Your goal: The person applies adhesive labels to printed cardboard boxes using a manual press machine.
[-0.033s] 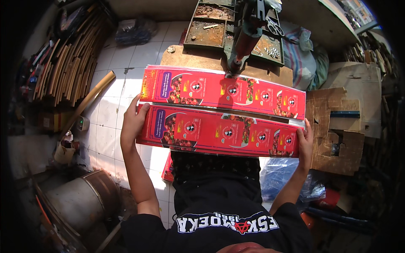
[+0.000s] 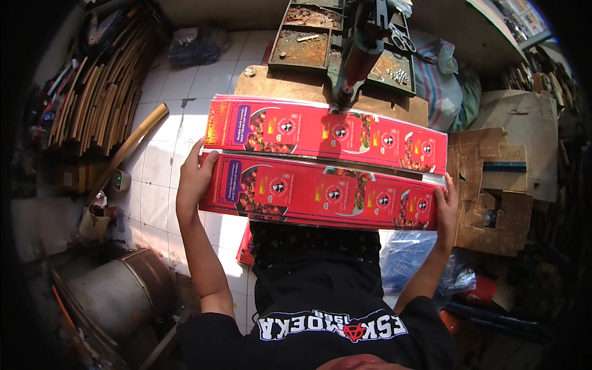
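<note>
Two long red printed panels lie side by side in front of me, both showing pictures of food dishes and a purple label at the left. My left hand [image 2: 196, 179] is closed round the left end of the near panel [image 2: 302, 196], its thumb on the top face. At the right end of that same panel, my right hand [image 2: 445, 203] grips the corner. Beyond it, the far panel [image 2: 320, 131] rests on a wooden board [image 2: 277, 83], with several layers showing at its edge. A narrow gap runs between the two. The fingers under the near panel are hidden.
A dark upright machine post [image 2: 361, 65] stands behind the far panel, beside metal trays [image 2: 302, 46] of small parts. Scissors [image 2: 402, 40] lie near it. Stacked boards [image 2: 102, 92] and a bamboo pole [image 2: 132, 145] are at left, cut brown cardboard [image 2: 481, 203] at right.
</note>
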`<state>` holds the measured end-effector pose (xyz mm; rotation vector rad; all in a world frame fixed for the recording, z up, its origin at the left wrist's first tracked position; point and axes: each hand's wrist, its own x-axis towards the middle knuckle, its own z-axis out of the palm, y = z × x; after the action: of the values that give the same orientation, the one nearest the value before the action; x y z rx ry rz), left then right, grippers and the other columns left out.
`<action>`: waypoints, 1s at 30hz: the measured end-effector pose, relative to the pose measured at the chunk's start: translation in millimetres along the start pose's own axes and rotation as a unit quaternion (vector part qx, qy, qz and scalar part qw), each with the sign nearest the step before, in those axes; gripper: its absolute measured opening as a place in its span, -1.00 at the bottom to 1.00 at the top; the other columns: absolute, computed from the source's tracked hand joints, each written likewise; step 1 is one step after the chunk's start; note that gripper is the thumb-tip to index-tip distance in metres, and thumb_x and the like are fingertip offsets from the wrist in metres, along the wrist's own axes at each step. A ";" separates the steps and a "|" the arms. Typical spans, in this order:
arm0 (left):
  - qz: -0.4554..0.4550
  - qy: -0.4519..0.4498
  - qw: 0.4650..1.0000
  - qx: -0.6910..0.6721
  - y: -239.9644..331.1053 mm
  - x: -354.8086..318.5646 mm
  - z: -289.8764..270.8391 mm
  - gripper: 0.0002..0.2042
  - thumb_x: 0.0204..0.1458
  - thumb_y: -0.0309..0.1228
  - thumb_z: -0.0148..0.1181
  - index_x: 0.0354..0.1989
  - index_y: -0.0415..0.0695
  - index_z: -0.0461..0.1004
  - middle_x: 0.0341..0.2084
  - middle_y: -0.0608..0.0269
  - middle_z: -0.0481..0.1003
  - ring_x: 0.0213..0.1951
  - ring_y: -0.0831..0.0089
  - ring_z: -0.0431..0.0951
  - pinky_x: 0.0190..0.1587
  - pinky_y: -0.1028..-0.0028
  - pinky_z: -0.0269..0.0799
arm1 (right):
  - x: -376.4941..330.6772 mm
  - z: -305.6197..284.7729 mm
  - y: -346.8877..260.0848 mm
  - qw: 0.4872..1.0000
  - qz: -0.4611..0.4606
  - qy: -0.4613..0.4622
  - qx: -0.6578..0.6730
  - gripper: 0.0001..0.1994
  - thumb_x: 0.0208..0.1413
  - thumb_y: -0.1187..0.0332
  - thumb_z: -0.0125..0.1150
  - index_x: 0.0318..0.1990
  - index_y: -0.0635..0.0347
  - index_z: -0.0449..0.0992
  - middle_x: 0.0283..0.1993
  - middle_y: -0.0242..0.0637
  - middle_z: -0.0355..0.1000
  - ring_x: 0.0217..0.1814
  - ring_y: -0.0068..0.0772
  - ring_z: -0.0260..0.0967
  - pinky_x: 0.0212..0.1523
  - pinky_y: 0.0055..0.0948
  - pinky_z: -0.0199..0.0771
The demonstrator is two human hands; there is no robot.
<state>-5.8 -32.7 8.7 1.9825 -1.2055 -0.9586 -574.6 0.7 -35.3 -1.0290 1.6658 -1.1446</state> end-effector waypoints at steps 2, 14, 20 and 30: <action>0.008 0.014 1.000 0.011 -4.7 -0.7 0.0 -0.49 0.22 -0.27 0.15 0.30 -0.18 0.25 -0.30 0.09 0.57 -0.29 0.45 0.59 -0.21 0.47 0.50 | 2.1 0.2 -1.6 1.000 -0.005 -0.008 -0.009 -0.43 0.29 0.36 0.13 0.41 0.14 0.14 0.00 -0.20 0.47 -0.08 -0.58 0.40 -0.04 -0.54 0.44; 0.018 -0.003 0.996 0.090 2.5 5.2 -2.6 -0.42 0.22 -0.26 0.06 0.39 -0.14 0.11 -0.40 -0.05 0.58 -0.33 0.32 0.63 -0.15 0.41 0.48 | 6.7 -5.8 8.8 0.993 -0.023 -0.013 -0.115 -0.44 0.34 0.28 0.02 0.43 0.21 0.08 0.41 -0.11 0.17 0.37 -0.37 0.14 0.34 -0.39 0.11; 0.026 0.003 0.995 0.094 1.9 5.1 -2.5 -0.41 0.22 -0.25 0.05 0.40 -0.13 0.10 -0.38 -0.08 0.59 -0.31 0.21 0.64 -0.14 0.37 0.48 | 3.8 0.8 5.7 0.999 0.000 -0.014 -0.049 -0.45 0.34 0.28 0.02 0.42 0.21 0.09 0.34 -0.14 0.23 0.28 -0.40 0.22 0.29 -0.39 0.20; 0.039 0.024 0.999 0.030 -9.9 15.0 3.3 -0.49 0.23 -0.26 0.05 0.33 -0.16 0.24 -0.28 -0.06 0.61 -0.24 0.34 0.64 -0.11 0.39 0.50 | 12.1 16.7 -16.4 0.997 -0.010 0.018 -0.069 -0.47 0.33 0.27 0.05 0.40 0.20 0.16 0.22 -0.16 0.36 0.16 -0.46 0.31 0.21 -0.45 0.28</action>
<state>0.8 -42.9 -4.9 1.9780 -1.2893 -0.8413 -560.0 -19.0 -25.7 -1.1197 1.7861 -1.0787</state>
